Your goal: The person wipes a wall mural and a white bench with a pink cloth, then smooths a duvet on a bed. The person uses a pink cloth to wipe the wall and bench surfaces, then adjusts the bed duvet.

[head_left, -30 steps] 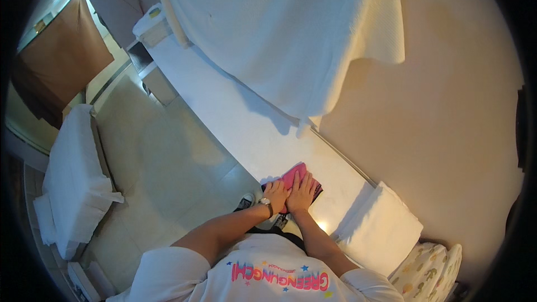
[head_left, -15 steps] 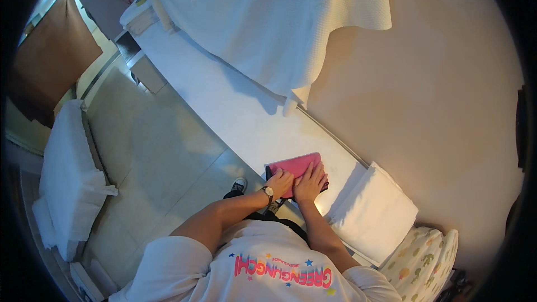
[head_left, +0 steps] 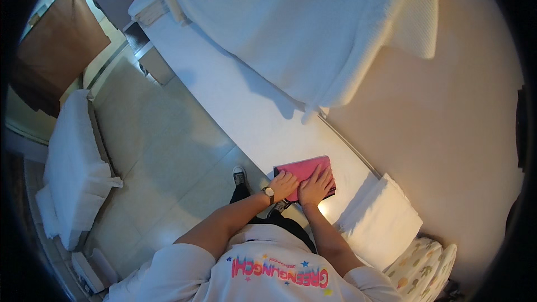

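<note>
1. Both hands have slid with the pink folded cloth (head_left: 307, 169) along the white desk (head_left: 235, 106), away from the white folded towel (head_left: 383, 221), and the cloth now lies flatter and more squared than a second ago.
2. Left hand (head_left: 284, 184), a wristwatch (head_left: 269, 192) on its wrist, is laid flat with fingers loosely spread on the near left corner of the cloth; it presses rather than grips.
3. Right hand (head_left: 316, 185) is laid open and flat just beside it, fingers fanned over the cloth's near right part, pressing down, holding nothing.
4. The cloth rests on the desk near its front edge, between the hands and the wall side, apart from the folded towel to its right.
5. Beyond the towel, at the lower right, lies a patterned fabric (head_left: 422, 268) with small coloured shapes.
6. Above the desk hangs a large white sheet (head_left: 302, 28), casting a shadow on the surface.
7. On the tiled floor (head_left: 162, 151) below, one dark shoe (head_left: 239, 175) shows, and a white cushioned seat (head_left: 70, 179) stands to the left.
</note>
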The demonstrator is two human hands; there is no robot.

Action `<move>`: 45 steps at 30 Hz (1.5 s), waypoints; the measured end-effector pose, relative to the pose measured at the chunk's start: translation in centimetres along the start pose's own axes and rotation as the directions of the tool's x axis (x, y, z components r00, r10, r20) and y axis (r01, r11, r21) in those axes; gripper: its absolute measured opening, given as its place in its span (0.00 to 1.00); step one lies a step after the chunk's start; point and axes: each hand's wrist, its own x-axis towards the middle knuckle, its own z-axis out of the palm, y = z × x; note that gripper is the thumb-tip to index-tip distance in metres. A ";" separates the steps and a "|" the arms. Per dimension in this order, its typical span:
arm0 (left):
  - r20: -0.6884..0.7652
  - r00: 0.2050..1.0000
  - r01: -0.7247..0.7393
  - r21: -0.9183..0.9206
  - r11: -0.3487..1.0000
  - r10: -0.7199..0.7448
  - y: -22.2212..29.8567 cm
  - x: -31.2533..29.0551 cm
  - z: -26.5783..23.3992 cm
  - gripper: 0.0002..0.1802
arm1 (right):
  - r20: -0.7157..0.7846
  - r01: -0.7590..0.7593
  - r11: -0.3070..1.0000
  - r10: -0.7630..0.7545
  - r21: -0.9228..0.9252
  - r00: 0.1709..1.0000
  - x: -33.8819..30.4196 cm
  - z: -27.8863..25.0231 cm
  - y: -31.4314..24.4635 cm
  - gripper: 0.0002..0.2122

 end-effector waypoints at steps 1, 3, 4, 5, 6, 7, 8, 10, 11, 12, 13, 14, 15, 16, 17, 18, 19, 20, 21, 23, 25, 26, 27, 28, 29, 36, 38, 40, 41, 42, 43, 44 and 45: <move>0.001 1.000 0.008 0.004 1.000 -0.008 -1.0 -0.1 0.2 0.05 | 0.003 0.001 1.000 -0.001 0.007 1.000 0.6 0.2 -0.9 0.34; 0.015 0.999 0.032 0.010 0.999 -0.032 -3.2 -0.5 -0.5 0.04 | 0.025 0.005 1.000 -0.005 0.023 1.000 1.3 0.7 -3.0 0.34; 0.031 0.999 0.047 -0.049 0.998 -0.045 -4.5 -0.9 -0.9 0.04 | 0.023 0.007 0.999 -0.007 0.036 1.000 1.9 1.0 -4.3 0.34; 0.032 0.998 0.062 -0.043 0.997 -0.061 -5.9 -1.2 -1.0 0.04 | 0.025 0.030 0.999 -0.031 0.029 0.999 2.7 1.3 -5.4 0.34; 0.033 0.996 0.079 -0.037 0.996 -0.078 -7.2 -1.6 -1.1 0.05 | 0.028 0.054 0.998 -0.055 0.021 0.998 3.5 1.7 -6.6 0.34; 0.034 0.995 0.096 -0.030 0.995 -0.095 -8.3 -2.2 -1.2 0.05 | 0.030 0.080 0.997 -0.080 0.014 0.996 4.2 2.1 -7.8 0.34; 0.065 0.990 0.125 -0.042 0.991 -0.122 -9.7 -2.6 -1.1 0.05 | 0.018 0.104 0.995 -0.104 0.002 0.994 5.2 2.7 -9.2 0.34; 0.138 0.977 0.168 -0.021 0.985 -0.164 -12.4 -3.5 -1.2 0.05 | 0.027 0.125 0.992 -0.126 0.033 0.992 6.6 3.5 -12.0 0.34; 0.174 0.968 0.186 -0.016 0.982 -0.181 -13.5 -3.8 -1.4 0.06 | 0.033 0.131 0.990 -0.132 0.045 0.991 7.1 3.7 -13.4 0.34; 0.205 0.954 0.227 -0.007 0.974 -0.220 -14.8 -4.0 -2.0 0.05 | 0.011 0.141 0.989 -0.142 0.036 0.990 7.8 4.7 -14.6 0.34; 0.207 0.947 0.254 -0.006 0.967 -0.247 -16.3 -4.3 -1.9 0.05 | 0.008 0.149 0.988 -0.150 0.032 0.989 8.6 5.4 -16.0 0.34; 0.209 0.939 0.281 -0.005 0.960 -0.274 -17.7 -4.7 -1.7 0.06 | 0.005 0.158 0.987 -0.158 0.028 0.987 9.5 5.8 -17.5 0.34; 0.210 0.930 0.309 -0.004 0.951 -0.301 -18.9 -5.1 -1.7 0.06 | 0.001 0.166 0.986 -0.166 0.024 0.986 10.3 6.2 -19.0 0.34; 0.185 0.921 0.350 -0.013 0.937 -0.342 -20.1 -5.6 -1.7 0.07 | 0.011 0.159 0.987 -0.159 0.021 0.987 11.0 6.7 -20.6 0.34; 0.197 0.901 0.398 -0.029 0.917 -0.385 -21.3 -5.7 -1.9 0.07 | 0.013 0.171 0.985 -0.171 0.028 0.985 11.9 7.0 -21.9 0.34; 0.210 0.880 0.445 -0.044 0.895 -0.427 -22.5 -5.8 -2.2 0.08 | 0.015 0.182 0.983 -0.182 0.035 0.983 12.6 7.2 -23.2 0.34; 0.224 0.856 0.489 -0.059 0.870 -0.466 -23.6 -5.9 -2.4 0.08 | 0.017 0.192 0.980 -0.193 0.042 0.981 13.3 7.5 -24.2 0.34; 0.146 0.855 0.513 -0.092 0.853 -0.498 -24.7 -6.1 -2.5 0.08 | 0.023 0.199 0.979 -0.200 0.035 0.980 14.0 7.8 -25.3 0.33; 0.165 0.804 0.591 -0.112 0.799 -0.572 -25.5 -6.0 -2.5 0.08 | 0.023 0.215 0.976 -0.215 0.028 0.976 14.5 8.0 -26.1 0.33; 0.209 0.685 0.727 -0.146 0.671 -0.698 -26.9 -5.5 -2.7 0.09 | 0.025 0.241 0.970 -0.242 0.014 0.970 15.5 8.1 -27.4 0.33; 0.186 0.678 0.735 -0.170 0.657 -0.711 -27.5 -5.8 -3.1 0.16 | 0.084 0.246 0.969 -0.248 0.035 0.965 15.9 7.9 -28.0 0.32; 0.172 0.684 0.730 -0.168 0.663 -0.709 -27.3 -5.4 -3.4 0.17 | 0.113 0.248 0.968 -0.251 0.046 0.961 15.9 7.6 -27.8 0.33; 0.157 0.685 0.728 -0.163 0.666 -0.711 -26.9 -5.3 -3.6 0.19 | 0.144 0.253 0.966 -0.259 0.060 0.955 15.9 7.4 -27.6 0.33; 0.118 0.717 0.697 -0.140 0.704 -0.687 -26.3 -5.6 -2.6 0.22 | 0.160 0.267 0.963 -0.270 0.040 0.950 15.8 7.8 -27.1 0.33; 0.152 0.733 0.679 -0.106 0.727 -0.663 -25.7 -5.1 -2.8 0.18 | 0.160 0.267 0.963 -0.270 0.039 0.950 15.7 8.0 -26.4 0.33; 0.026 0.945 0.325 -0.217 0.921 -0.327 -21.1 -4.3 -2.9 0.08 | 0.170 0.226 0.974 -0.224 0.008 0.960 10.5 5.9 -19.8 0.31; 0.050 0.965 0.262 -0.278 0.924 -0.258 -19.2 -4.2 -2.4 0.08 | 0.126 0.216 0.976 -0.217 0.022 0.968 8.6 5.3 -17.8 0.31; 0.048 0.976 0.218 -0.343 0.914 -0.214 -18.3 -3.9 -2.1 0.09 | 0.132 0.219 0.975 -0.222 0.041 0.966 8.3 5.0 -17.4 0.31; 0.125 0.972 0.230 -0.365 0.902 -0.197 -18.1 -3.6 -1.8 0.10 | 0.139 0.222 0.974 -0.227 0.048 0.964 8.1 4.9 -16.9 0.31; 0.200 0.964 0.242 -0.379 0.893 -0.176 -18.6 -3.3 -1.5 0.10 | 0.072 0.268 0.963 -0.266 -0.018 0.961 8.2 5.9 -16.7 0.33; 0.273 0.949 0.258 -0.391 0.884 -0.156 -18.9 -3.0 -1.2 0.11 | 0.113 0.242 0.969 -0.235 -0.054 0.965 7.7 6.4 -16.0 0.34; 0.296 0.946 0.240 -0.377 0.894 -0.129 -19.1 -3.4 -0.5 0.12 | 0.156 0.216 0.973 -0.202 -0.084 0.967 7.6 6.5 -16.4 0.34; 0.310 0.935 0.278 -0.333 0.901 -0.174 -19.3 -3.9 -0.6 0.12 | 0.193 0.196 0.975 -0.173 -0.105 0.966 7.8 6.6 -17.3 0.35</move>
